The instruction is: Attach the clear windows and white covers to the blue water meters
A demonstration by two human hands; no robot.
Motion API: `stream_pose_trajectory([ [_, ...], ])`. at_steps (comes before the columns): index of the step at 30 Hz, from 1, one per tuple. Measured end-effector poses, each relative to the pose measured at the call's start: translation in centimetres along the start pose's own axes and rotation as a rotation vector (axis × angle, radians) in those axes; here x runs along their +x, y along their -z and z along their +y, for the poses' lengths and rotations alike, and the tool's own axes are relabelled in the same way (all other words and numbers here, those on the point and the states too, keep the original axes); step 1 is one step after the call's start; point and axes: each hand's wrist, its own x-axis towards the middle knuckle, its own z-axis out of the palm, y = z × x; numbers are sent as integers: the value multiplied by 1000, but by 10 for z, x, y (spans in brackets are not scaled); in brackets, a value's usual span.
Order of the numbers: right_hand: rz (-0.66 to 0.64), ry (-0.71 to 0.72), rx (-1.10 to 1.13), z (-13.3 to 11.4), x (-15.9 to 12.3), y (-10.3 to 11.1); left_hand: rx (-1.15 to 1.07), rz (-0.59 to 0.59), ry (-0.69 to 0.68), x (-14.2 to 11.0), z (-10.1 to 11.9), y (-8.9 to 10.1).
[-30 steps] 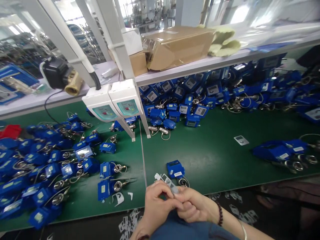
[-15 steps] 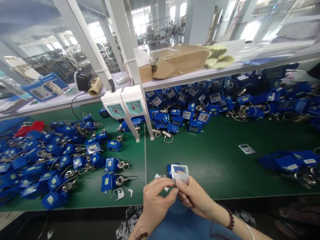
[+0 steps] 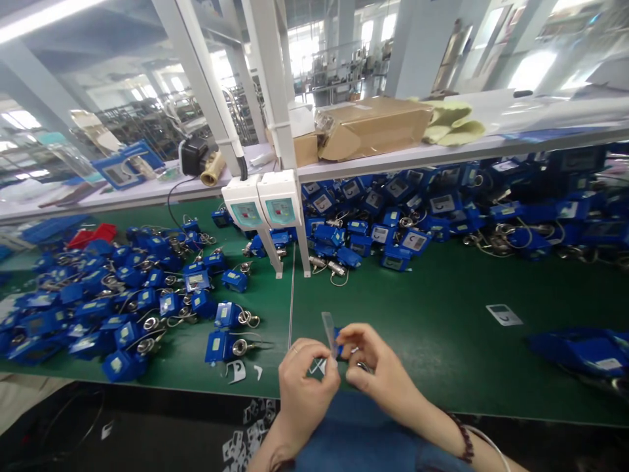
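Note:
My left hand (image 3: 307, 383) pinches a thin translucent label (image 3: 328, 330), which stands nearly edge-on above the bench. Close to its right side is my right hand (image 3: 376, 364), with thumb and forefinger parted and curled. Behind the hands, mostly hidden, lies a blue meter housing (image 3: 339, 334). White scraps (image 3: 319, 367) show on the bench between the hands. Another label (image 3: 504, 314) with a grey window lies flat at the right.
Many blue meters with metal fittings (image 3: 228, 345) crowd the green bench (image 3: 417, 314) at left, under the shelf and at right. Cut white backing (image 3: 236, 372) lies near the front edge. Two posts carry white boxes (image 3: 278, 200). A carton (image 3: 376, 128) sits on the shelf.
The label has turned from facing me to nearly edge-on, now in my left hand's pinch. My right hand has let go of it and moved slightly apart. The view has shifted left.

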Motion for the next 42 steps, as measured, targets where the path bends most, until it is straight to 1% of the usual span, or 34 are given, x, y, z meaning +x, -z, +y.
stream_pose_trajectory([
  [1,-94,-12,-18,-1,0,-1,-6,-16,-10,0,0,0],
  [2,-153,-36,-24,-2,0,-3,-17,-32,-8,-1,0,0],
  [3,-164,-68,-13,-2,1,-5,-29,-46,5,-1,0,0],
  [4,-138,-110,22,-2,1,-7,-39,-54,23,-3,-1,0],
  [6,-77,-212,161,-2,4,-9,-58,-62,55,-5,-2,2],
  [9,-19,-361,415,-1,7,-12,-66,-58,50,-11,-7,4],
  [11,-2,-423,508,-1,8,-14,-53,-53,33,-15,-10,3],
  [14,-14,-454,554,0,10,-17,-33,-47,-21,-19,-12,0],
  [16,-18,-468,568,5,12,-20,-40,-57,-58,-24,-14,2],
  [17,-16,-480,562,9,14,-20,-48,-68,-52,-28,-17,6],
  [18,-2,-486,537,15,16,-20,-53,-83,-15,-34,-21,13],
  [19,22,-480,481,22,18,-19,-47,-103,59,-42,-28,22],
  [21,93,-410,257,37,22,-15,10,-182,298,-62,-47,46],
  [22,128,-328,103,45,23,-13,64,-244,449,-74,-58,59],
  [23,153,-209,-59,51,23,-11,123,-333,593,-84,-68,70],
  [24,151,-55,-216,55,23,-9,183,-400,727,-93,-78,79],
  [25,119,133,-354,58,22,-8,210,-428,833,-99,-85,85],
  [26,60,347,-464,59,20,-9,199,-437,911,-101,-89,86],
  [27,-22,562,-551,58,18,-10,152,-417,963,-100,-90,82],
  [28,-118,750,-620,57,16,-12,80,-374,991,-96,-89,75],
  [29,-219,889,-675,55,14,-14,0,-323,1005,-90,-87,64],
  [30,-306,971,-721,55,12,-15,-71,-264,1018,-82,-83,52],
  [31,-366,993,-759,55,11,-16,-124,-207,1031,-74,-80,39],
  [32,-398,965,-782,57,11,-15,-160,-160,1043,-66,-78,26],
  [34,-390,851,-789,63,10,-8,-204,-129,1064,-54,-77,6],
  [36,-335,778,-793,69,9,3,-230,-151,1070,-49,-79,-8],
  [39,-205,796,-876,71,4,19,-235,-146,1068,-49,-82,-23],
  [40,-159,815,-902,71,2,23,-244,-170,1074,-49,-82,-29],
  [42,-100,844,-923,70,-2,29,-287,-286,1094,-49,-80,-40],
])
